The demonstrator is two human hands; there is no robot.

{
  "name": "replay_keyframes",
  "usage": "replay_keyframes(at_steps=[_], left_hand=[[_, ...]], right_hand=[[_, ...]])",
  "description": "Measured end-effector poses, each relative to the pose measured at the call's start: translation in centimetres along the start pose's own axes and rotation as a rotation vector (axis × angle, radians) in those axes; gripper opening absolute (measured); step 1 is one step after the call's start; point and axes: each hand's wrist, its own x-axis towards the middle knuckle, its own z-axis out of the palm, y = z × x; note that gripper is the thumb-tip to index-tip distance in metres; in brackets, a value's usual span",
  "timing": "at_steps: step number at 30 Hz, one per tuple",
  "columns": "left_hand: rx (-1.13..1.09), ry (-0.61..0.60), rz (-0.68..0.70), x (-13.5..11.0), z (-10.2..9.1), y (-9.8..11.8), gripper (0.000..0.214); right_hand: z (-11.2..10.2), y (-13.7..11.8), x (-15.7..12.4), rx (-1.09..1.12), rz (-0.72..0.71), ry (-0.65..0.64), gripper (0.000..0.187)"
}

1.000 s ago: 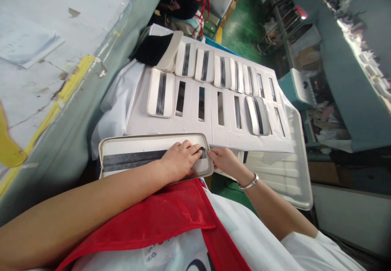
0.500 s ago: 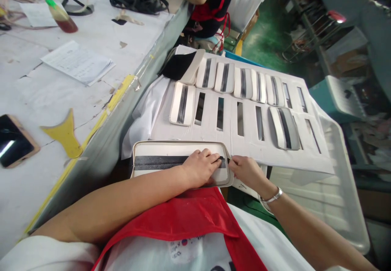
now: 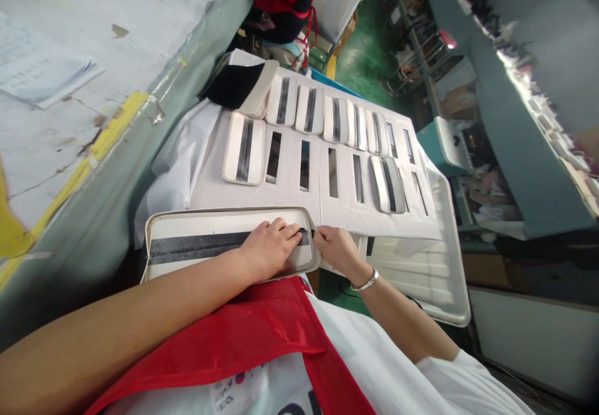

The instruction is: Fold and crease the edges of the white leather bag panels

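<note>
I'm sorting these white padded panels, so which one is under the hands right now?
The long white panel lying crosswise on the lap; the left hand presses its dark strip, the right hand pinches its end. The others sit on the slotted board.

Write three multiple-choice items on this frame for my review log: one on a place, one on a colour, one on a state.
1. Where does the left hand rest?
A. on the long panel
B. on the papers
C. on the white tray

2. What colour is the strip along the panel?
A. yellow
B. dark grey
C. red

3. What is the right hand doing?
A. hanging free in the air
B. holding a phone
C. pinching at the panel's right end

Answers:
1. A: the palm and fingers lie flat on the panel's right part.
2. B: the band runs dark grey between the pale margins.
3. C: its fingertips meet the panel's edge by the strip's end; what, if anything, is in the grip cannot be told.
</note>
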Motion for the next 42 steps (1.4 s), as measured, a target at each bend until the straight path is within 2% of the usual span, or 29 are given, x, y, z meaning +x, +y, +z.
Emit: replay_keyframes(at_steps=[6,12,16,22,30,42], left_hand=[[-0.015,0.012,0.022,0.0,-0.1,-0.1,0.062],[-0.02,-0.029,0.021,-0.1,-0.5,-0.1,0.06],[-0.028,-0.032,0.018,-0.3,-0.3,-0.3,0.059],[-0.011,0.03,0.039,-0.8,0.2,-0.4,0.052],[0.028,0.003,0.068,-0.7,0.2,0.0,0.046],[0.013,-0.016,0.032,-0.3,0.0,0.2,0.046]], right_hand=[[-0.3,-0.2,0.1,-0.031,0.006,0.001,0.028],[-0.3,-0.2,0.3,-0.099,-0.045,0.01,0.028],[-0.1,0.3,0.7,0.017,-0.029,-0.039,0.027],[0.4,1.0,0.7,0.141,-0.001,-0.05,0.027],[0.3,1.7,0.6,0.187,-0.029,-0.068,0.028],[0.6,2.1,0.6,0.217,-0.059,-0.066,0.026]])
